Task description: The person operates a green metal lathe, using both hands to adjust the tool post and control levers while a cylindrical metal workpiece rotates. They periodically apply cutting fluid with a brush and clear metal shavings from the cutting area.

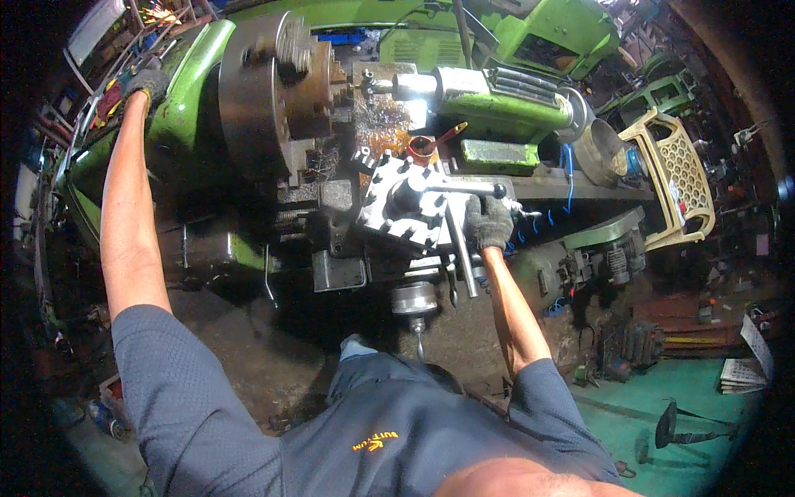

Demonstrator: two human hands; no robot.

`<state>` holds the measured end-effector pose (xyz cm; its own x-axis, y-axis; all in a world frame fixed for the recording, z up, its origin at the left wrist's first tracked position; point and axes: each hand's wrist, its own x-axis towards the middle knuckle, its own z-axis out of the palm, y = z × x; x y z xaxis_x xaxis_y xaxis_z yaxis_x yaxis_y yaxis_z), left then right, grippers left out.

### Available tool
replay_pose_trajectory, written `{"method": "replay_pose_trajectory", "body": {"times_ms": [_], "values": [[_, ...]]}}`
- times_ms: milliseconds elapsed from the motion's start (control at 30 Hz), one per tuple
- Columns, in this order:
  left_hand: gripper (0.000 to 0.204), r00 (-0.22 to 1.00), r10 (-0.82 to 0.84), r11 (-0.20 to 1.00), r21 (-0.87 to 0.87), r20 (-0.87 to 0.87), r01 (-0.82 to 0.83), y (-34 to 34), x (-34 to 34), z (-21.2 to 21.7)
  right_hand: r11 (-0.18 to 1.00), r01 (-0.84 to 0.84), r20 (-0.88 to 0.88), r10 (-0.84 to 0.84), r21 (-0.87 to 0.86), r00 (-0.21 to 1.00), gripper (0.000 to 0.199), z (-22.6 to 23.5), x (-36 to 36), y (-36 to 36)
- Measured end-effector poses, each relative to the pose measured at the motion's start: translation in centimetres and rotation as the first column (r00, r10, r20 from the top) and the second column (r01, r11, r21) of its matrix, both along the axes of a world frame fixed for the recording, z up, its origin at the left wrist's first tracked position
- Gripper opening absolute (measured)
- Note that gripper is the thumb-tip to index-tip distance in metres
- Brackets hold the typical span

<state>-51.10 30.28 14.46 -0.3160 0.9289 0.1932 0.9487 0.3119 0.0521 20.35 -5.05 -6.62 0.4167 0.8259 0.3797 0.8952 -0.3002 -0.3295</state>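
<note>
A green lathe fills the upper half of the view, its body running from the far left across to the tailstock on the right. Its big grey chuck faces right, stepped jaws showing, with a small workpiece just off its face and brown swarf heaped behind. Right of the tailstock a cream plastic crate stands tilted on edge; nothing shows inside it. Beside it sits a round grey metal tub, its contents too dim to tell.

Below the chuck the square steel tool post sits on the carriage, ringed by clamping bolts. A long handle bar juts from its top toward the right. A small red cup stands just behind the post, with a brush handle sticking out of it (what liquid it holds cannot be seen).

The right hand, in a dark grey glove, is closed around a lever at the carriage's right edge, just under the handle bar's knob. The left hand, also gloved, reaches far up to the headstock's left end; its fingers curl over a control there, though the grip itself is too small to judge.

A handwheel hangs below the carriage, nearest the person's dark blue shirt.
</note>
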Motion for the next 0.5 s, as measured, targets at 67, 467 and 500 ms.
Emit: {"method": "replay_pose_trajectory", "body": {"times_ms": [67,467,500], "values": [[0.061,0.996,-0.008,0.997,0.076,0.085,0.001,0.1,-0.3,-0.3,1.0,0.003,-0.003,-0.003,-0.012,1.0,0.03,0.0,0.1,0.0],[0.059,0.999,-0.02,0.999,-0.05,-0.031,0.018,0.7,-0.5,-0.4,1.0,0.018,0.023,-0.017,-0.016,1.0,0.031,-0.6,0.5,0.0],[0.055,0.999,0.0,0.998,-0.055,-0.033,-0.002,0.5,-0.4,-0.1,1.0,0.018,0.031,-0.017,-0.016,0.999,0.032,-0.5,0.4,0.0]]}}
